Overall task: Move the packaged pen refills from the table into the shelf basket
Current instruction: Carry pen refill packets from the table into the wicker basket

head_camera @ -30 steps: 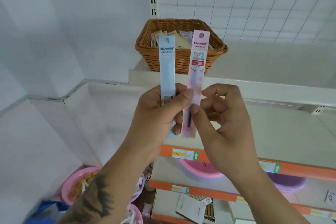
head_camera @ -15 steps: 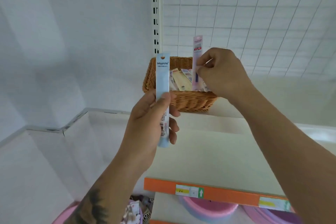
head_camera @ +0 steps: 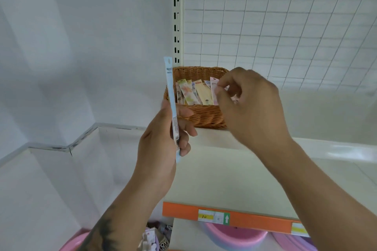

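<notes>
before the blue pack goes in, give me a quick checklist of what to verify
1. Left hand has a firm grip on the blue pack: ok.
2. Pink pack is down in the basket: ok, its lower end sits among the other packs.
3. Right hand has let go of the pink pack: cannot tell, fingertips are at its top edge.
4. Space in the basket for the blue pack: ok, a gap shows at the left side.
5. Way to the basket is free: not ok, the right hand is over it.

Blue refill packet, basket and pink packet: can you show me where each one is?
blue refill packet (head_camera: 171, 96): head view, on its upper strip above the left hand.
basket (head_camera: 206, 117): head view, on its woven front wall.
pink packet (head_camera: 214, 89): head view, on its top end by the right hand's fingertips.
</notes>
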Available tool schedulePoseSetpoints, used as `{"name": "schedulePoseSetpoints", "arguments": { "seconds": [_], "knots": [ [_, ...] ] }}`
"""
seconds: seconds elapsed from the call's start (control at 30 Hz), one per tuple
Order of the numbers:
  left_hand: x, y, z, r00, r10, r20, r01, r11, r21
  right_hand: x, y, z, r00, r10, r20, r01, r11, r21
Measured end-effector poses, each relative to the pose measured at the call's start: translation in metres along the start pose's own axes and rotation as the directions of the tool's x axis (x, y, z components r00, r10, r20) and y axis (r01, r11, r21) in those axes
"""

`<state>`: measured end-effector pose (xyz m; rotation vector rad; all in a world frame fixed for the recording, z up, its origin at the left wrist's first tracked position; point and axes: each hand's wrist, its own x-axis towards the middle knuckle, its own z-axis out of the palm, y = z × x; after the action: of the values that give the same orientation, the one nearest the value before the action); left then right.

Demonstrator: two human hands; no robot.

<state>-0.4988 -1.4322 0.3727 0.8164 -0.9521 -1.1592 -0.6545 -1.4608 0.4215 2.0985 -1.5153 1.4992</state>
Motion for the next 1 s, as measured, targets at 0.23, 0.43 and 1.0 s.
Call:
{"name": "schedulePoseSetpoints", "arguments": {
  "seconds": [0.23, 0.43, 1.0],
  "knots": [
    [-0.007, 0.004, 0.006, 0.996, 0.057, 0.071, -0.048, 0.991, -0.128, -0.061, -0.019, 0.013, 0.961, -0.245, -0.126, 0.269, 0.933, 0.238],
    [-0.017, 0.010, 0.015, 0.993, 0.084, 0.078, -0.076, 0.992, -0.103, -0.071, -0.019, 0.012, 0.967, -0.222, -0.125, 0.244, 0.948, 0.204],
    [-0.003, -0.100, -0.083, 0.785, 0.376, 0.493, -0.456, -0.188, 0.870, 0.074, -0.007, 0.016, 0.830, 0.404, 0.385, -0.423, 0.905, -0.037]
  ]
}}
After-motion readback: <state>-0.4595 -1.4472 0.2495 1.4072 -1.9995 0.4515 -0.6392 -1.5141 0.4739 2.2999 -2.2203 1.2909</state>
